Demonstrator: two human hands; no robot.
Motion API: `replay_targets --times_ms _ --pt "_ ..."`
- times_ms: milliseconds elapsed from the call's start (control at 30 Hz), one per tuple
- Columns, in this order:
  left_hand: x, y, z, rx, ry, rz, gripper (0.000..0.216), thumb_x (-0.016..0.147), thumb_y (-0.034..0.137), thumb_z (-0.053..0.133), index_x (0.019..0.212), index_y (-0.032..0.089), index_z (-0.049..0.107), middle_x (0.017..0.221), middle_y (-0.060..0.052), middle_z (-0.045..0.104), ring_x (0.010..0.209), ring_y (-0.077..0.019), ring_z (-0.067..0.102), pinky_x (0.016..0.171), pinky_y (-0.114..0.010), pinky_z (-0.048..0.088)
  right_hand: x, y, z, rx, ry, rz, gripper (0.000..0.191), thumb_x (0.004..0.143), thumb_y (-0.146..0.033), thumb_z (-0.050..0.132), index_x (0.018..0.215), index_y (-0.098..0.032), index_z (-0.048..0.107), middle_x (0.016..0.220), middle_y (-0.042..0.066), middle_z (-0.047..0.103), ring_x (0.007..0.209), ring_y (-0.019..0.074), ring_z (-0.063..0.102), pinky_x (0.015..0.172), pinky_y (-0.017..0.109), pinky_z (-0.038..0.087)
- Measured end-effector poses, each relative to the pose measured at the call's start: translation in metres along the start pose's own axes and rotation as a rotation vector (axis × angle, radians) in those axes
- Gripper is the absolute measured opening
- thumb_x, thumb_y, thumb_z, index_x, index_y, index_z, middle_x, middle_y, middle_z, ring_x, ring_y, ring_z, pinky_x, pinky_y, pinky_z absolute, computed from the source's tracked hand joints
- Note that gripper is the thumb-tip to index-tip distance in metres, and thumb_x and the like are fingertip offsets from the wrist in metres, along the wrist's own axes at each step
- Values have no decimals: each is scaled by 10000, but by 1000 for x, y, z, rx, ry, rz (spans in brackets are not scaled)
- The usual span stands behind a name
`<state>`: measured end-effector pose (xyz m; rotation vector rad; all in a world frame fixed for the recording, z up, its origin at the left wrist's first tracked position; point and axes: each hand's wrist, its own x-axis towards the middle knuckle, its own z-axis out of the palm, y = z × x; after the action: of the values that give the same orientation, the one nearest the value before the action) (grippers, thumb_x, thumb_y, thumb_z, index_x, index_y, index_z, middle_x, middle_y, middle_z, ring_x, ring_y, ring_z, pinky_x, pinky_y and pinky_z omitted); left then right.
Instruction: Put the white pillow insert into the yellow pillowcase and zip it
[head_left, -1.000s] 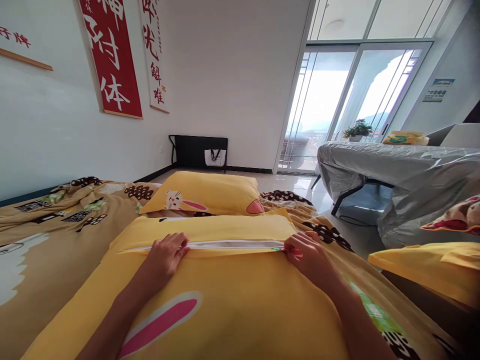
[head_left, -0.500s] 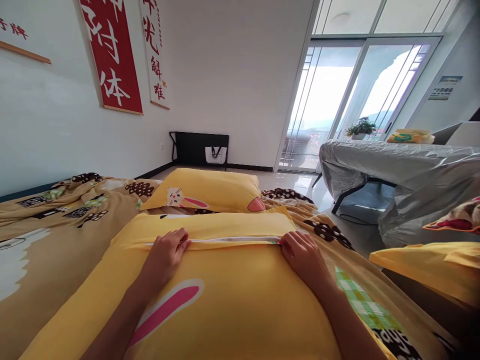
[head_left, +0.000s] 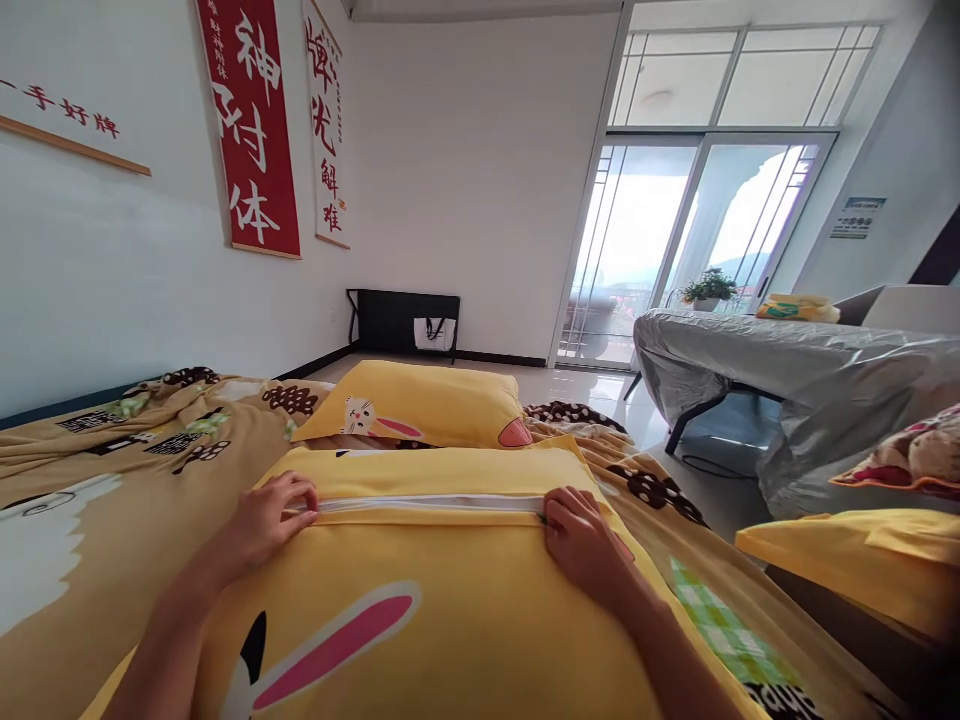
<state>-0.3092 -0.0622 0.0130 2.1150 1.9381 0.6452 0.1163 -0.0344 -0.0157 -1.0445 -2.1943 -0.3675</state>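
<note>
A yellow pillow [head_left: 465,590] with a pink rabbit-ear print lies in front of me on the bed. Its zipper opening [head_left: 427,503] runs across the far edge and shows a white strip inside. My left hand [head_left: 266,520] pinches the cover at the left end of the zipper, fingers closed. At the right end my right hand [head_left: 581,540] is closed on the zipper pull, which is mostly hidden under my fingers. A second yellow pillow [head_left: 420,405] with a cat face lies just beyond.
A tan printed blanket [head_left: 97,500] covers the bed. Red and white banners [head_left: 251,130] hang on the left wall. A table under a grey cover [head_left: 795,370] stands at right, another yellow pillow [head_left: 855,560] below it. Glass doors [head_left: 675,250] and a black rack [head_left: 401,318] are behind.
My left hand slid left along the zipper seam to its end. My right hand moved slightly left with the pull. The camera tilted up a little.
</note>
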Motion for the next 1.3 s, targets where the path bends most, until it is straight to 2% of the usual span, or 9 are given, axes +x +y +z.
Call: replay_targets --times_ms 167,367,567,667,767,867,933,1067,1300 --pt "-2 -1 -4 46 39 -64 274 726 463 489 773 203 563 973 -45 595 923 -230 555 860 -376 353 18 -32 11 9 -31 -60 154 891 -165 420 776 -179 522 834 51 561 776 160 485 702 291 395" --pt "-10 -4 -7 -93 33 11 250 724 410 499 754 186 606 901 -48 586 850 -191 565 803 -307 403 59 -94 41 76 -125 -197 211 889 -171 414 713 -178 531 776 45 592 723 149 511 676 262 374" --pt "-13 -6 -11 -203 62 52 213 713 342 509 722 179 646 856 -46 569 809 -181 559 773 -286 428 110 -164 70 81 -369 -171 226 922 -220 376 970 -191 595 765 46 680 663 151 588 574 247 295" --pt "-17 -3 -16 -230 36 65 193 704 320 514 712 172 640 841 -44 568 813 -184 559 780 -285 427 131 -186 81 67 -430 -104 257 906 -255 402 977 -231 648 794 51 707 695 169 624 560 249 284" --pt "-24 -5 -22 -286 -12 86 180 701 298 507 711 170 634 859 -45 576 844 -188 561 812 -283 426 145 -200 90 129 -472 -67 253 866 -252 455 955 -268 691 878 38 721 814 180 645 602 242 318" --pt "-29 -15 -25 -294 34 69 183 697 251 478 785 173 619 900 -46 604 890 -196 554 845 -291 415 147 -209 97 208 -470 -117 298 837 -239 482 1055 -303 675 967 18 718 884 176 642 651 242 341" --pt "-30 -25 -24 -250 72 17 211 677 231 474 838 169 597 926 -52 614 895 -202 546 835 -301 412 144 -212 100 214 -451 -165 316 838 -215 463 1053 -305 677 964 15 716 866 168 642 642 247 331" --pt "-25 -38 -18 -262 2 3 255 672 260 500 878 158 609 941 -59 602 868 -196 545 806 -296 411 138 -214 102 169 -443 -253 292 853 -208 437 954 -287 700 856 22 705 761 152 627 585 255 285" --pt "-17 -42 -7 -274 -4 48 130 644 224 492 738 165 559 761 1 498 715 -144 477 672 -251 373 137 -213 102 123 -468 -371 307 880 -215 422 1003 -314 685 789 22 660 705 142 588 561 262 242"
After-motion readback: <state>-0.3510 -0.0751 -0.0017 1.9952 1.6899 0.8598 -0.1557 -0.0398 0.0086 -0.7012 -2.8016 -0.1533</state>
